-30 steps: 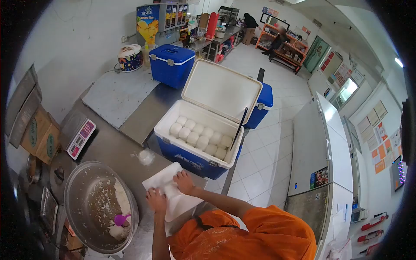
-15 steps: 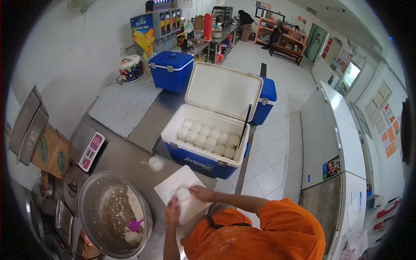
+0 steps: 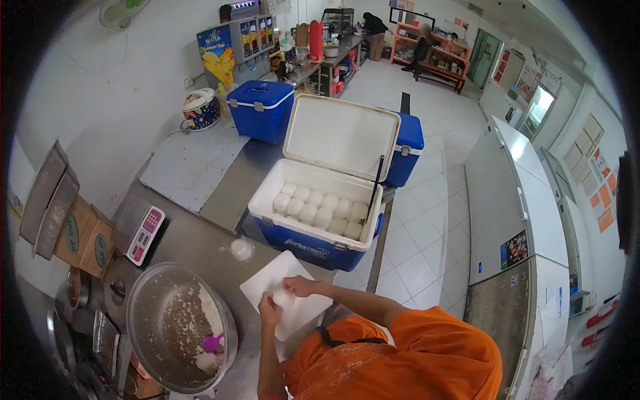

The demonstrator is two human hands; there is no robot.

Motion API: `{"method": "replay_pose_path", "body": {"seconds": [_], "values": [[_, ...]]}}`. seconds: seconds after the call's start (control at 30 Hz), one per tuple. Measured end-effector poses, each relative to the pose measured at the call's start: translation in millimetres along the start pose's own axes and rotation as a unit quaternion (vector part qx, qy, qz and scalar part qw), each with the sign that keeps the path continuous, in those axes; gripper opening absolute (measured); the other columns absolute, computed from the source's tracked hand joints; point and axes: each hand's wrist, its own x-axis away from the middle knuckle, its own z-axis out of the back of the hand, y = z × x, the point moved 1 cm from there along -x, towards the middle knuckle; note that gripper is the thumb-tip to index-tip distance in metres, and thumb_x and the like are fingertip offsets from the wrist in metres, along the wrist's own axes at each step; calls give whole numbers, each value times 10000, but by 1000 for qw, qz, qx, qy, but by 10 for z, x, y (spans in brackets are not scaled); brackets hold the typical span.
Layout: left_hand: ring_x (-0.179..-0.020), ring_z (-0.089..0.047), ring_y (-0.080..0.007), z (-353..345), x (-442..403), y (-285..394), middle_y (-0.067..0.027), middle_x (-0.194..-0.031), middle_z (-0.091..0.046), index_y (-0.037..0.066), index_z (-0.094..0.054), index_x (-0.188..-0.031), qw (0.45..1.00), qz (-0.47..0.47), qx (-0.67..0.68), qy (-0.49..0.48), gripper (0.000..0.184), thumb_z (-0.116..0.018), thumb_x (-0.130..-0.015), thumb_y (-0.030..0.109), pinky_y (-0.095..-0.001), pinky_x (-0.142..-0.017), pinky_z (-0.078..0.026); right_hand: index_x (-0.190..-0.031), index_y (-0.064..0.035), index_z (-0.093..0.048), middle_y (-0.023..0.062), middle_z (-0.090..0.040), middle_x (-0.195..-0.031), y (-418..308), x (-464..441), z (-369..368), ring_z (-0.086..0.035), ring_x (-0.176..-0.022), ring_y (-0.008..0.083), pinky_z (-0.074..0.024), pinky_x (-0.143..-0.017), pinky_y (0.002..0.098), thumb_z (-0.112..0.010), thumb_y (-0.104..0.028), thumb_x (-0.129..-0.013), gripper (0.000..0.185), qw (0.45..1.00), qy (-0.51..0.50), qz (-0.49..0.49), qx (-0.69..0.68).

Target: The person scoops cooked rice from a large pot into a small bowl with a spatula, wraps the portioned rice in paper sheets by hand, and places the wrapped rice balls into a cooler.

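Note:
A white round bundle (image 3: pixel 283 299), which looks like a rice portion, sits on a stack of white paper sheets (image 3: pixel 303 319) at the front of the counter. My left hand (image 3: pixel 269 311) curls around the bundle's near-left side. At its right edge, my right hand (image 3: pixel 299 287) is closed, its fingertips pinching the wrap there. Just beyond the paper, an open blue-and-white cooler (image 3: pixel 303 248) contains rows of similar white bundles (image 3: pixel 323 217). To the left stands a large metal pot (image 3: pixel 136 313) with white rice inside and a purple scoop (image 3: pixel 213 343) resting on the rice.
A clear cup-like container (image 3: pixel 241 249) is between pot and cooler. A digital scale (image 3: pixel 145 235) lies at the left, near cardboard boxes (image 3: pixel 85 240). Two closed blue coolers (image 3: pixel 261 113) (image 3: pixel 408 150) flank the open lid. White chest freezers (image 3: pixel 500 193) line the right; two people are far back.
My right hand has shifted slightly up and left, its fingers now curled into more of a fist by the bundle. My left hand stays beside it. The whole view has tilted a little.

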Motion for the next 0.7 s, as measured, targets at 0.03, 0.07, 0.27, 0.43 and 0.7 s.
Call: {"method": "replay_pose_path", "body": {"seconds": [0.03,0.07,0.27,0.43,0.7], "values": [[-810,-646,-213,-55,104,27,-89,-922,-630,35,-555,-1126,991,76,106,12,367,-715,-797,-7,-323,-741,-537,-1107,-38,-586,162,-646,-1018,129,41,-16,-639,-931,356,-521,-796,411,-580,-47,-827,280,993,-37,16,-114],[-865,-626,-146,-96,191,141,-71,-990,-636,22,-517,-1260,968,49,241,42,385,-656,-902,42,-268,-732,-515,-1094,-46,-585,151,-642,-1000,-5,203,92,-637,-918,342,-515,-791,408,-588,-48,-824,270,964,-27,-48,-262],[-960,-658,-175,39,476,734,-126,-1090,-682,11,-477,-1427,926,234,296,7,412,-470,-1016,33,-275,-772,-519,-1127,-65,-641,154,-666,-1037,-603,830,191,-649,-931,223,-516,-763,359,-631,-94,-845,284,979,106,-42,-167],[-884,-656,-175,50,439,858,-123,-1107,-674,-2,-564,-1362,992,62,108,36,385,-489,-985,-28,-282,-728,-517,-1195,-22,-653,110,-687,-1089,-888,826,437,-640,-987,191,-515,-823,358,-703,-172,-864,367,823,15,-264,-503],[-1197,-575,-248,39,221,1317,-164,-1321,-568,14,-390,-1458,669,343,659,26,451,-464,-1047,185,-392,-953,-529,-1246,21,-617,100,-679,-1089,-1645,765,983,-639,-1023,182,-515,-887,310,-771,-109,-803,486,745,87,-225,-622]]}}
